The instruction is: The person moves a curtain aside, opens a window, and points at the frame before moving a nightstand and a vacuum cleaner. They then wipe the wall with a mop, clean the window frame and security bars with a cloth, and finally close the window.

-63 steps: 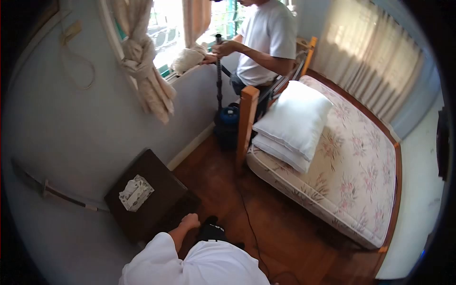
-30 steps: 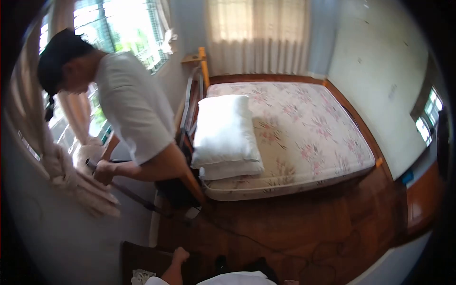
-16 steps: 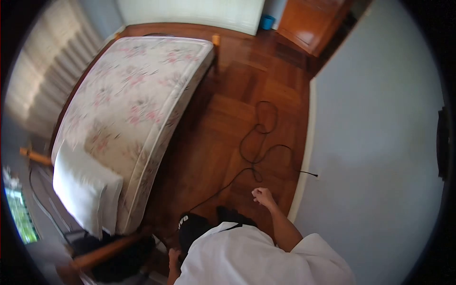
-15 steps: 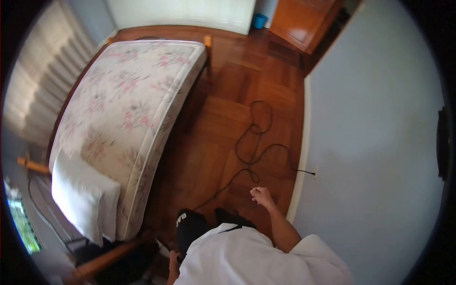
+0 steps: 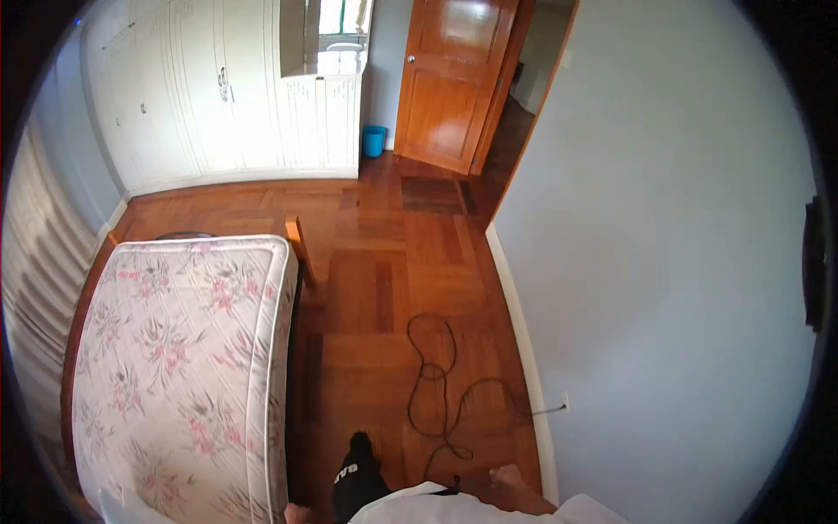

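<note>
My right hand (image 5: 506, 477) hangs over the floor close to the wall, its fingers curled in with nothing seen in them. Below it and to its left runs a long black cord (image 5: 447, 374), looped on the floor and plugged into a wall outlet (image 5: 566, 401). My left hand (image 5: 298, 513) shows only in part at the bottom edge, beside the mattress; its fingers are cut off. The bare mattress (image 5: 175, 349) has a pink flower pattern and lies on a wooden bed frame (image 5: 297, 244). A corner of a white pillow (image 5: 122, 511) shows at the bottom left.
White cabinets (image 5: 192, 105) line the far wall. A blue bin (image 5: 374, 141) stands between them and an open wooden door (image 5: 454, 79). Curtains (image 5: 39, 227) hang at the left. The parquet floor (image 5: 358, 367) runs between bed and right wall.
My view has tilted up and moved ahead, bringing the cabinets and door into sight. The pillows have mostly dropped out of view. My foot has stepped forward along the bed.
</note>
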`<state>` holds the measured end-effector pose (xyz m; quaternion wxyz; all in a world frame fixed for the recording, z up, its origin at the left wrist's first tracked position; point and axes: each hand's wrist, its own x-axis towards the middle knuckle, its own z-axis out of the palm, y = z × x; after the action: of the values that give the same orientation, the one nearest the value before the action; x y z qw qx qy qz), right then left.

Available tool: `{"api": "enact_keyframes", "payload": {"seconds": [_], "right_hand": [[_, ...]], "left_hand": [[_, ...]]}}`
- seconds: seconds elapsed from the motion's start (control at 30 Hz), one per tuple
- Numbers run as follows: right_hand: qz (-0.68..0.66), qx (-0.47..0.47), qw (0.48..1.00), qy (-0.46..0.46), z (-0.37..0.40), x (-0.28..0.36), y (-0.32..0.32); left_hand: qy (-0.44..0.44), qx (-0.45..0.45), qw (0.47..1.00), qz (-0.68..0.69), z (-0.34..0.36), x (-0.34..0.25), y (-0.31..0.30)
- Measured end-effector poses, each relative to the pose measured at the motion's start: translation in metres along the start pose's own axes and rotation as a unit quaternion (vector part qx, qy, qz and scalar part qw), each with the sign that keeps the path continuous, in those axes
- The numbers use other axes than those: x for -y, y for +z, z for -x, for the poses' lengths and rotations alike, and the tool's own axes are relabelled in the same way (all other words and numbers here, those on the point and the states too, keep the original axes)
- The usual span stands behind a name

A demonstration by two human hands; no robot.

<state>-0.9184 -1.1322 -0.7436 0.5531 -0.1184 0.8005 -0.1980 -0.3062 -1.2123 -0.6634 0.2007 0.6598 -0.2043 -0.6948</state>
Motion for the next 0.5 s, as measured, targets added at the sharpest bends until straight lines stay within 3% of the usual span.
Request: {"api": "enact_keyframes", "payload": {"seconds": [0.03,0.07,0.1,0.17,0.23,0.27,0.37,0.43,0.5], "right_hand": [[0.009,-0.02,1.0,0.005,-0.006,0.013,0.012],[0.018,-0.039,0.999,0.005,-0.013,0.036,0.02],[0.016,-0.042,0.999,0.0,-0.008,0.072,0.024],[0.001,-0.041,0.992,0.123,0.031,0.137,0.043],[-0.095,-0.035,0.99,0.102,0.005,0.129,0.068],[-0.177,-0.034,0.981,0.072,-0.02,0.131,0.077],[-0.165,-0.036,0.98,0.104,-0.051,0.194,0.102],[-0.164,-0.033,0.979,0.116,-0.092,0.244,0.114],[-0.152,-0.034,0.981,0.113,-0.137,0.307,0.113]], "left_hand": [[0.005,0.005,1.0,0.003,-0.037,-0.044,0.005],[-0.046,-0.067,0.973,-0.218,-0.093,-0.098,0.021],[-0.097,-0.14,0.886,-0.43,-0.138,-0.153,0.037],[-0.007,-0.152,0.906,-0.395,-0.191,-0.227,0.057],[0.237,-0.091,0.858,-0.447,-0.317,-0.249,0.032],[0.237,-0.087,0.854,-0.455,-0.334,-0.284,0.043],[0.305,-0.138,0.83,-0.447,-0.367,-0.393,0.096],[0.292,-0.158,0.821,-0.464,-0.404,-0.449,0.12],[0.229,-0.146,0.858,-0.437,-0.466,-0.458,0.108]]}}
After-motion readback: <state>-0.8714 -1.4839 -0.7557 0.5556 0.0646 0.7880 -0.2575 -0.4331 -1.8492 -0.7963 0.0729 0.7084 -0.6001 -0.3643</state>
